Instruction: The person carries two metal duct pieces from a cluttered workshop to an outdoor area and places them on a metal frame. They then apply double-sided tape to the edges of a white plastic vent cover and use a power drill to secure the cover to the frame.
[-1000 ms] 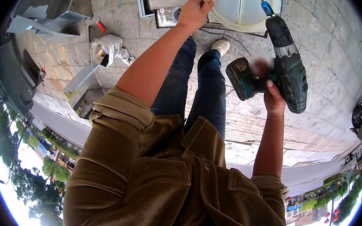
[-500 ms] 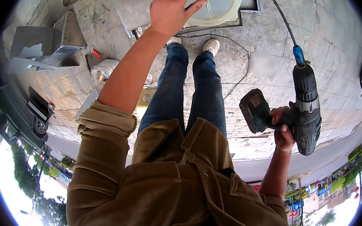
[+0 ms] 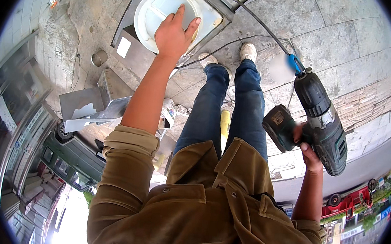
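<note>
My right hand [image 3: 309, 151] is wrapped round the grip of a black and dark-green cordless drill [image 3: 318, 106]. From its chuck a long thin dark rod [image 3: 263, 25] with a blue collar [image 3: 294, 63] reaches toward the far side, ending beside a grey metal panel at the top edge. My left hand [image 3: 172, 34] is stretched out over a round whitish plastic tub [image 3: 144, 19], index finger and thumb apart, holding nothing. Whether its fingertips touch the tub cannot be told. The tub stands on a flat grey metal piece [image 3: 215, 21] with a stained pale surface.
Bent sheet-metal pieces [image 3: 84, 104] and a small metal ring [image 3: 99, 58] lie on the paving to the left. A black cable [image 3: 231, 43] runs past my shoes [image 3: 248, 52]. A parked green vehicle [image 3: 71, 158] is at the left, a red one [image 3: 350, 200] at the right.
The view has swung, so the tub now appears farther left. My left hand has come further over the tub. The drill's rod now slants to the upper left, and its tip shows.
</note>
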A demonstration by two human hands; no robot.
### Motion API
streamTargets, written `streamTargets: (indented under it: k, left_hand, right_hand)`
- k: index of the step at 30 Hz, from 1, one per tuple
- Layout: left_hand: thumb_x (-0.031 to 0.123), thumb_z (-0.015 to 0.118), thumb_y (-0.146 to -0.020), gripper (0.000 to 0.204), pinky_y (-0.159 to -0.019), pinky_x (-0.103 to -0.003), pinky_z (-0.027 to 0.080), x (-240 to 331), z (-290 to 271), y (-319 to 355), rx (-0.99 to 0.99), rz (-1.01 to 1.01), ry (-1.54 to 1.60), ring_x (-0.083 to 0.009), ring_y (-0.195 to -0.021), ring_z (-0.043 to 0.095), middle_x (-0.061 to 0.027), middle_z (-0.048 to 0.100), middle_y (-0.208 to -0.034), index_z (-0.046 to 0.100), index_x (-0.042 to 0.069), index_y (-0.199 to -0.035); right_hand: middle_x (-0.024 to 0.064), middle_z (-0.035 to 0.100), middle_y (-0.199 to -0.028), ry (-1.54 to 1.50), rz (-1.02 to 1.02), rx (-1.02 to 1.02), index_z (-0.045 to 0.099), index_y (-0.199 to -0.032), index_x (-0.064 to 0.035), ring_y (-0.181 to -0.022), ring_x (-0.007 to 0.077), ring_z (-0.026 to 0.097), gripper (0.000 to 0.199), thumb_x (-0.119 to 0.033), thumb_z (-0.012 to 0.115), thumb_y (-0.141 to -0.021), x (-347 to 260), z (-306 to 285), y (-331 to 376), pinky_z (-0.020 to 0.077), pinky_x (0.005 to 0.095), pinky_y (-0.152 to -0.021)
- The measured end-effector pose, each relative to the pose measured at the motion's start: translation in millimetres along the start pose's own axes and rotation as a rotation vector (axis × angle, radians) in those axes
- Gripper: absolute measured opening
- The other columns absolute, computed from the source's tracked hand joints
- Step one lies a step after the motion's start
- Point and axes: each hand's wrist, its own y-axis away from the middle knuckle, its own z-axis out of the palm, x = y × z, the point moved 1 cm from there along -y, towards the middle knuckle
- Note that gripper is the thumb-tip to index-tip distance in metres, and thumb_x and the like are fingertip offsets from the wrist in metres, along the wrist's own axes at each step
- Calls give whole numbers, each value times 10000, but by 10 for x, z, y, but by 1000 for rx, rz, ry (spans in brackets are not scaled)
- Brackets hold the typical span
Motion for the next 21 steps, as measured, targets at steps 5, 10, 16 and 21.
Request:
streamTargets:
  k: [5, 10, 16, 21]
  left_hand:
    - [434, 607, -820, 590, -631, -393, 481, 126, 128, 44, 32, 88, -71, -300, -753, 597, -138, 606, -852, 535, 6, -1220]
    - [325, 610, -818, 505, -632, -397, 486, 85, 268, 44, 53, 124, -64, -310, -757, 605, -147, 625, -857, 548, -7, -1193]
    - [291, 605, -816, 440, -626, -402, 481, 97, 283, 44, 46, 140, -72, -319, -736, 605, -145, 626, -805, 576, -10, -1137]
    - [299, 608, -815, 424, -614, -403, 475, 126, 284, 47, 59, 132, -35, -319, -730, 609, -139, 631, -792, 585, 1, -1117]
  right_hand:
    - [58, 512, -789, -15, -7, 59, 547, -851, -46, -806, 187, 480, 441, -429, 710, -703, 204, -118, 110, 359, 302, -765]
    - [63, 505, -791, -179, 58, 97, 544, -853, -43, -802, 188, 473, 428, -406, 712, -701, 247, -78, 156, 352, 295, -749]
    - [65, 496, -786, -183, 29, 116, 534, -869, -34, -790, 187, 468, 411, -367, 708, -701, 315, -69, 174, 349, 293, -737]
    - [64, 490, -786, -232, 29, 119, 530, -879, -30, -774, 189, 465, 411, -354, 709, -701, 309, 21, 232, 348, 295, -730]
